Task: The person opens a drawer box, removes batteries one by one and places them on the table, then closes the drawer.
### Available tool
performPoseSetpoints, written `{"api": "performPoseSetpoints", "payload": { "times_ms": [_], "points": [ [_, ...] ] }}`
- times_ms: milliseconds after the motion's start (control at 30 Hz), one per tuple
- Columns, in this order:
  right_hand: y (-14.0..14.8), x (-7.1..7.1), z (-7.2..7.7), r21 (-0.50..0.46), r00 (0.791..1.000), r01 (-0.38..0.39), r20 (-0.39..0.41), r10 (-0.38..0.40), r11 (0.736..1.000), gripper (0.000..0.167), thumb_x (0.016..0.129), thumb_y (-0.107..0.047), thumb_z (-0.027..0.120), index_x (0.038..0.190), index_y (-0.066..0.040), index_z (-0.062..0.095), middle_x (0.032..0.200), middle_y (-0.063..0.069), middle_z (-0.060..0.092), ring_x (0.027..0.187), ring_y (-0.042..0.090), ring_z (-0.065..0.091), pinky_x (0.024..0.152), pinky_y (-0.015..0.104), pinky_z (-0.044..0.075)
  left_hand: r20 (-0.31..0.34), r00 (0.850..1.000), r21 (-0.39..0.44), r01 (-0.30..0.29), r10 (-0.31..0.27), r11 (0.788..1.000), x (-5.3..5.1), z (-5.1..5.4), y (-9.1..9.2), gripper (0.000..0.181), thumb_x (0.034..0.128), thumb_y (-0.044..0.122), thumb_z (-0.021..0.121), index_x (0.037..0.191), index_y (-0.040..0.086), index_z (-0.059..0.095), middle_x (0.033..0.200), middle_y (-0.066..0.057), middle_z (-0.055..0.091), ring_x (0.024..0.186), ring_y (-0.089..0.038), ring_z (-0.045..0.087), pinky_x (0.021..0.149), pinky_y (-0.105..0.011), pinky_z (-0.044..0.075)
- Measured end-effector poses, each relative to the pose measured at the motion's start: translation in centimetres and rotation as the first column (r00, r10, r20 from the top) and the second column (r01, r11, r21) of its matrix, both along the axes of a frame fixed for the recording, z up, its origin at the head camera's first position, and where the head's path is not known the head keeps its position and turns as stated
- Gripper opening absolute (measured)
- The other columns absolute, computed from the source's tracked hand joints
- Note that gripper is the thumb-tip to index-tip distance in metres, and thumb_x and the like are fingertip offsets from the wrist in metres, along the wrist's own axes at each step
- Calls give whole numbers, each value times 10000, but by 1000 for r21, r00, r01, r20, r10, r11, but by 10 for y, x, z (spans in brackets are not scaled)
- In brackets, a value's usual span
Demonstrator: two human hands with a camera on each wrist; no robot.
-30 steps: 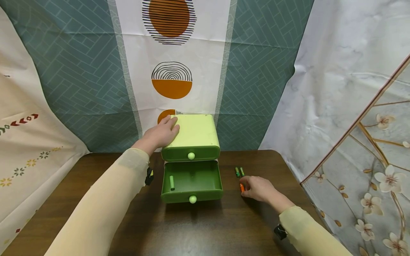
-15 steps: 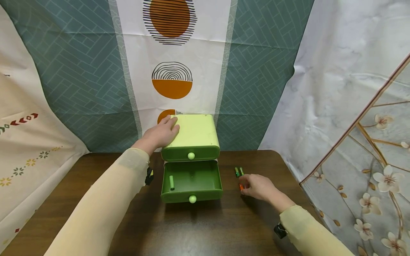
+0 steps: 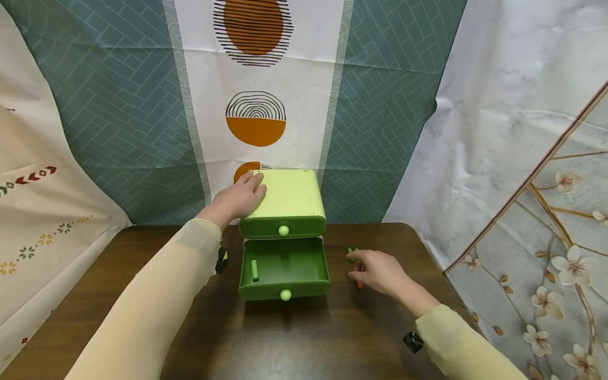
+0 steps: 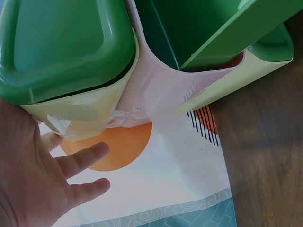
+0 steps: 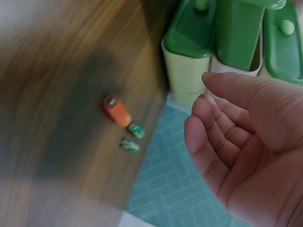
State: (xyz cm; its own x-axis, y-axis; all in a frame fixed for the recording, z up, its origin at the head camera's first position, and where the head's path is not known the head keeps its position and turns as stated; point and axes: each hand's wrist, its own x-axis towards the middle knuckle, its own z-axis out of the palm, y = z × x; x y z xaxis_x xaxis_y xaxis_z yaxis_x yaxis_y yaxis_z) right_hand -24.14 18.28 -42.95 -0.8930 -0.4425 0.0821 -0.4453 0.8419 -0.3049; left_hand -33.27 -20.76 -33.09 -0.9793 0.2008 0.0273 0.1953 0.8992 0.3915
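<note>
My left hand (image 3: 239, 196) rests on the left side of the pale green top of a small drawer cabinet (image 3: 290, 192), fingers spread. Its middle drawer (image 3: 304, 292) is pulled out, with a light green cylinder (image 3: 255, 270) lying at its left. To the right of the cabinet, my right hand (image 3: 380, 270) hovers over the table with loosely bent fingers and nothing between them. Beneath it lies an orange battery (image 5: 116, 110), partly hidden in the head view. Two small green batteries (image 5: 136, 130) lie beyond it, near the fingertips in the head view.
The dark wooden table (image 3: 285, 343) runs back to a teal and white patterned cloth (image 3: 389, 132). A flowered cloth (image 3: 546, 237) hangs at the right and a cream one (image 3: 43, 211) at the left. The upper drawer (image 3: 304, 227) is closed.
My right hand has shifted back from the orange battery towards the green ones, and its fingers have come off the orange one. The left hand has stayed in place.
</note>
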Motion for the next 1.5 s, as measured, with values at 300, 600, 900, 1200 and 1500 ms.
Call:
{"api": "performPoseSetpoints", "payload": {
  "times_ms": [300, 600, 900, 1200, 1500],
  "points": [
    [-15, 11, 14, -49, 997, -40, -73, 37, 998, 388, 984, -203, 857, 1355, -125, 776, 823, -212, 656, 634, -21, 546, 696, 344, 521, 3, 1000, -3, 2, -2, 1000, -1, -1, 1, 704, 1190, 517, 237, 1800, 176, 147, 1855, -139, 5, 1703, -355, 54, 1306, -649, 216],
    [-32, 18, 25, -97, 994, -62, -90, 53, 993, 379, 992, -225, 852, 1354, -141, 776, 824, -213, 639, 511, -25, 544, 736, 344, 538, 8, 1000, -2, 4, -4, 1000, 0, -1, 0, 702, 1193, 510, 235, 1799, 166, 147, 1854, -146, 0, 1703, -363, 45, 1303, -658, 213],
    [-50, 20, 28, -123, 988, -103, -129, 87, 987, 367, 964, -220, 884, 1312, -129, 806, 842, -205, 640, 695, -8, 548, 669, 295, 499, -3, 1000, 0, 8, -8, 1000, 3, 1, 1, 697, 1194, 503, 245, 1797, 163, 161, 1854, -147, 19, 1701, -369, 65, 1301, -661, 222],
    [-65, 21, 30, -140, 984, -145, -126, 128, 979, 366, 972, -229, 878, 1316, -126, 804, 840, -207, 649, 688, -25, 549, 671, 287, 500, -4, 1000, -3, 9, -9, 1000, 1, 1, 1, 703, 1192, 513, 240, 1797, 164, 157, 1854, -143, 20, 1702, -359, 67, 1304, -652, 223],
    [-80, 19, 28, -129, 977, -179, -137, 161, 975, 356, 982, -241, 872, 1312, -127, 806, 839, -199, 660, 647, -28, 534, 645, 302, 491, -3, 1000, -1, 13, -13, 1000, 2, 1, 0, 707, 1191, 512, 240, 1797, 159, 154, 1853, -149, 20, 1699, -377, 76, 1294, -671, 230]
  ]
}}
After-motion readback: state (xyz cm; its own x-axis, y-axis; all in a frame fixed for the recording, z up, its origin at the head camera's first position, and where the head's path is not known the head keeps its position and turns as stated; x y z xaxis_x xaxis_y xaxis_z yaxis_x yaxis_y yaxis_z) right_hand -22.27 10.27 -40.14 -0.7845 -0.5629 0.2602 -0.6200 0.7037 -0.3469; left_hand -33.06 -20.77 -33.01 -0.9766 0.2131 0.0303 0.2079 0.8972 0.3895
